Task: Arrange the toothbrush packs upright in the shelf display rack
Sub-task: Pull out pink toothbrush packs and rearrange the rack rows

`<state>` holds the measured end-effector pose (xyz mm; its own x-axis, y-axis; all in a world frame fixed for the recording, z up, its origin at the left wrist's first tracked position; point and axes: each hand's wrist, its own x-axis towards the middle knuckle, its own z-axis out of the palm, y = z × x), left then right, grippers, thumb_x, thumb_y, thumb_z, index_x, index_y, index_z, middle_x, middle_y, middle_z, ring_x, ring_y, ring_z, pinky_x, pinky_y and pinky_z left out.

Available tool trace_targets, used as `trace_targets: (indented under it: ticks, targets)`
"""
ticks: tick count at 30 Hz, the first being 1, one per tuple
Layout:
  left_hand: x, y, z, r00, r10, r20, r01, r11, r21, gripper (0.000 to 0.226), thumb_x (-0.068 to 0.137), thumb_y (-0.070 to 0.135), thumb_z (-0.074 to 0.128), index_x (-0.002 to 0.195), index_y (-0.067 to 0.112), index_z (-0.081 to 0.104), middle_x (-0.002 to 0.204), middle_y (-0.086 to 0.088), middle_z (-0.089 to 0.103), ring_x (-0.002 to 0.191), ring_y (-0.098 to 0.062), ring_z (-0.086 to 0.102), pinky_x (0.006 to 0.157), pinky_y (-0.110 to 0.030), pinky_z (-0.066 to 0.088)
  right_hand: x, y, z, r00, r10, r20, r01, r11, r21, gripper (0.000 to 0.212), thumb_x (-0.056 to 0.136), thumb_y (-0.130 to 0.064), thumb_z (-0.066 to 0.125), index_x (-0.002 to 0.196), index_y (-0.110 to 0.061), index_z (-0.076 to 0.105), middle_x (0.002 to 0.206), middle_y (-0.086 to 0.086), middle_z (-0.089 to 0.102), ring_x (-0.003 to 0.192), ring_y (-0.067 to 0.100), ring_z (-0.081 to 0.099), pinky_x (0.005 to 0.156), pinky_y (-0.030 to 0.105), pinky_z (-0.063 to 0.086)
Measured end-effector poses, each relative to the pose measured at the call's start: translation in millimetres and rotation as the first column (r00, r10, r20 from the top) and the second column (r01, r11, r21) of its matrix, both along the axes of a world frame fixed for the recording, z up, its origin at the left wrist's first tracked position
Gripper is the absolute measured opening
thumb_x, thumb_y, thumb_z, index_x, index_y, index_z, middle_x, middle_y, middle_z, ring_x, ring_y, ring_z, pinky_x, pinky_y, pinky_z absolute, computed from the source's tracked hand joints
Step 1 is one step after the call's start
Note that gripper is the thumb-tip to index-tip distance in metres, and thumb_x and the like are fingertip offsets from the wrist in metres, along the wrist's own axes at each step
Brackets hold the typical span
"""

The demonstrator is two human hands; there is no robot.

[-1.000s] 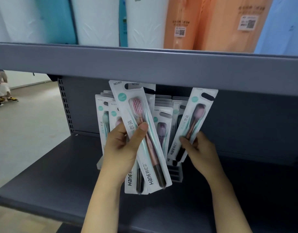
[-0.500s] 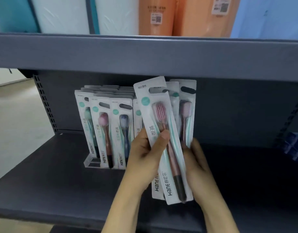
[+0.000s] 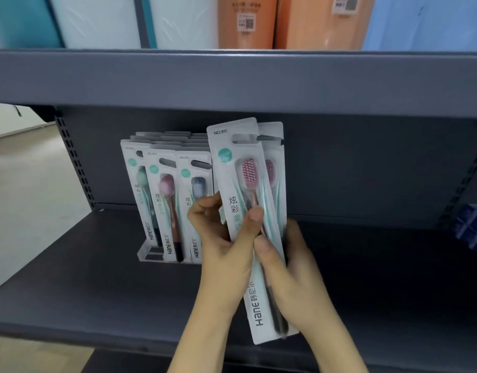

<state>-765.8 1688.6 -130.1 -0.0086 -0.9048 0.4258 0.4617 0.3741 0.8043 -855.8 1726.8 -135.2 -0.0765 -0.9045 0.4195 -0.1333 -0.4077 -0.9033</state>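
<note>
Left hand (image 3: 226, 238) wrapped around held toothbrush packs (image 3: 248, 216), thumb pressed flat across the front card just below the pink bristles, fingers curled behind the left edge. Right hand (image 3: 288, 275) gripping the same bundle from the right, thumb laid on the front card just under the left thumb, fingers hidden behind. At least 2 packs in the bundle: front one marked NO.911, pink brush head, dark handle, HANE printed near the bottom; a second pink-headed pack peeking out behind to the right. Bundle tilted slightly, top leaning left, bottom end hanging lower than both wrists, in front of the lower shelf (image 3: 97, 292).

Just left of the held bundle, display rack (image 3: 148, 251): clear plastic, standing on the lower shelf towards its back. In the rack, standing packs (image 3: 164, 200) upright in several rows, 3 across the front: green head on the left, pink in the middle, blue on the right, the blue one partly covered by the left hand. Further rows behind them, only the top edges showing.

Behind the rack, grey back panel (image 3: 366, 162) with slotted uprights at both sides. Above the rack, upper shelf edge (image 3: 232, 82), carrying tall white, teal, orange and blue packages (image 3: 245, 20). Far right of the rack, blue items (image 3: 471, 227) at the frame edge, too blurred to identify. Left of the rack, pale floor (image 3: 24, 197)
</note>
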Motion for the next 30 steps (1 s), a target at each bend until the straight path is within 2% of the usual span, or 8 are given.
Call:
trace_targets:
  ticks: [4, 10, 13, 16, 19, 22, 24, 30]
  targets:
    - [8.9, -4.6, 0.7, 0.993, -0.122, -0.001, 0.122, 0.988, 0.092, 0.093, 0.041, 0.051, 0.089, 0.121, 0.028, 0.048, 0.101, 0.006, 0.073, 0.097, -0.013, 0.069, 0.078, -0.024, 0.055, 7.1, 1.7, 3.4, 0.997, -0.055, -0.058, 0.054, 0.998, -0.016, 0.044, 0.074, -0.065, 0.041, 0.108, -0.036, 0.041, 0.1, -0.035, 0.062, 0.087, -0.01, 0.064, 0.065, 0.005, 0.046]
    - [26.2, -8.1, 7.5, 0.916, -0.401, -0.014, 0.4, 0.911, 0.105, 0.06, 0.031, 0.047, 0.094, 0.083, 0.022, 0.079, 0.085, -0.006, 0.075, 0.08, -0.017, 0.073, 0.067, -0.023, 0.056, 19.8, 5.8, 0.4, 0.967, -0.171, -0.191, 0.171, 0.985, -0.015, 0.05, 0.067, -0.091, 0.019, 0.11, -0.065, 0.018, 0.124, -0.025, 0.049, 0.111, -0.009, 0.052, 0.089, 0.016, 0.048]
    - [33.4, -9.7, 7.0, 0.928, -0.369, -0.038, 0.371, 0.923, 0.104, 0.049, 0.034, 0.03, 0.093, 0.08, 0.021, 0.079, 0.08, -0.003, 0.075, 0.076, -0.015, 0.072, 0.064, -0.023, 0.056, 26.0, -0.5, -1.9, 0.911, -0.27, -0.312, 0.236, 0.961, -0.141, 0.075, 0.077, -0.083, 0.012, 0.136, -0.04, 0.027, 0.128, -0.026, 0.034, 0.121, -0.006, 0.041, 0.101, 0.021, 0.04]
    - [35.2, -15.2, 3.9, 0.959, -0.266, -0.101, 0.278, 0.951, 0.136, 0.036, 0.048, 0.02, 0.077, 0.084, 0.015, 0.076, 0.083, -0.008, 0.074, 0.077, -0.02, 0.071, 0.065, -0.028, 0.057, 31.6, -8.3, -2.6, 0.868, -0.393, -0.302, 0.308, 0.905, -0.293, 0.073, 0.088, -0.071, 0.011, 0.135, -0.027, 0.043, 0.124, -0.019, 0.031, 0.117, -0.004, 0.04, 0.098, 0.009, 0.031]
    - [34.3, -20.7, 1.4, 0.98, -0.168, -0.104, 0.181, 0.974, 0.137, 0.05, 0.051, 0.02, 0.077, 0.099, 0.012, 0.07, 0.094, -0.01, 0.074, 0.087, -0.023, 0.071, 0.071, -0.03, 0.056, 26.1, -23.7, -2.8, 0.874, -0.473, -0.112, 0.426, 0.857, -0.291, 0.053, 0.093, -0.058, 0.026, 0.126, -0.024, 0.051, 0.121, -0.014, 0.04, 0.107, -0.006, 0.047, 0.09, 0.003, 0.033]
    - [38.6, -28.3, -0.8, 0.996, -0.049, -0.079, 0.062, 0.985, 0.16, 0.051, 0.05, 0.025, 0.08, 0.1, 0.019, 0.07, 0.096, -0.006, 0.073, 0.092, -0.025, 0.07, 0.078, -0.036, 0.057, 1.1, -55.3, -5.3, 0.806, -0.593, -0.007, 0.574, 0.783, -0.242, 0.02, 0.091, -0.03, 0.052, 0.11, -0.024, 0.051, 0.102, -0.001, 0.057, 0.09, 0.005, 0.058, 0.075, 0.013, 0.044]
    - [42.3, -32.9, -1.9, 0.997, -0.006, -0.077, 0.019, 0.986, 0.168, 0.053, 0.053, 0.023, 0.081, 0.104, 0.016, 0.068, 0.097, -0.006, 0.073, 0.094, -0.025, 0.069, 0.083, -0.039, 0.056, -21.8, -80.1, -13.9, 0.743, -0.66, -0.108, 0.637, 0.748, -0.186, 0.023, 0.088, -0.016, 0.062, 0.109, -0.013, 0.053, 0.101, 0.004, 0.056, 0.088, 0.017, 0.058, 0.071, 0.017, 0.041]
    - [42.4, -42.3, -2.5, 0.996, -0.006, -0.094, 0.024, 0.982, 0.19, 0.055, 0.057, 0.019, 0.081, 0.11, 0.014, 0.065, 0.1, -0.006, 0.072, 0.098, -0.025, 0.069, 0.088, -0.044, 0.053, -44.7, -118.8, -45.9, 0.772, -0.509, -0.381, 0.561, 0.828, 0.03, 0.025, 0.085, -0.027, 0.067, 0.096, -0.006, 0.059, 0.09, 0.009, 0.062, 0.083, 0.024, 0.061, 0.068, 0.03, 0.048]
